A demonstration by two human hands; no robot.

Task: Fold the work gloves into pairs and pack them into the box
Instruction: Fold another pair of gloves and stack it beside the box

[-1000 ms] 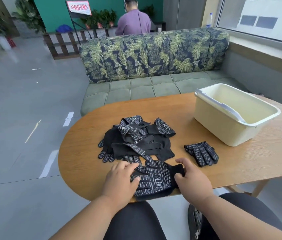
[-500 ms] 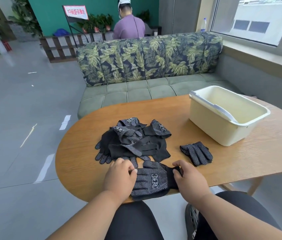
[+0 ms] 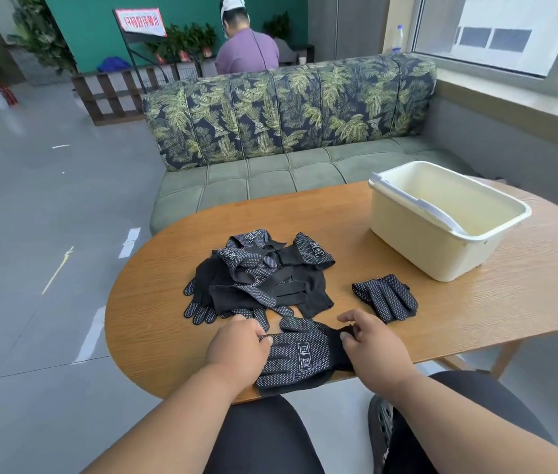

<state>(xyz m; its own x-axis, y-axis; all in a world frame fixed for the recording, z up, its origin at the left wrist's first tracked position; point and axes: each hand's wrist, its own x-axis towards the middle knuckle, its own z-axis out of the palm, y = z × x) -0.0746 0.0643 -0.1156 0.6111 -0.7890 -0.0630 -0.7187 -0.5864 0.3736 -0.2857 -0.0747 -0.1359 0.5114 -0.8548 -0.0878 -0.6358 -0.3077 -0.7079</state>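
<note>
An oval wooden table (image 3: 154,313) filled the frame's middle. At centre I saw a heap of black dotted work gloves (image 3: 257,278). Lower centre, my left hand (image 3: 236,350) pinched the finger end of a flat dotted black glove (image 3: 299,357), my right hand (image 3: 371,343) pinching its cuff. A folded pair (image 3: 387,297) lay right of centre, the cream plastic box (image 3: 441,217) upper right.

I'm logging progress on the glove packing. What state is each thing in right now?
Box: upright, open, nothing visible inside.
Folded pair: on the table beside the box, not packed.
Glove pile: loose, tangled, unfolded.
Near gloves: flat at the table edge, held at both ends.
Left hand: grips the finger end.
Right hand: pinches the cuff.
</note>
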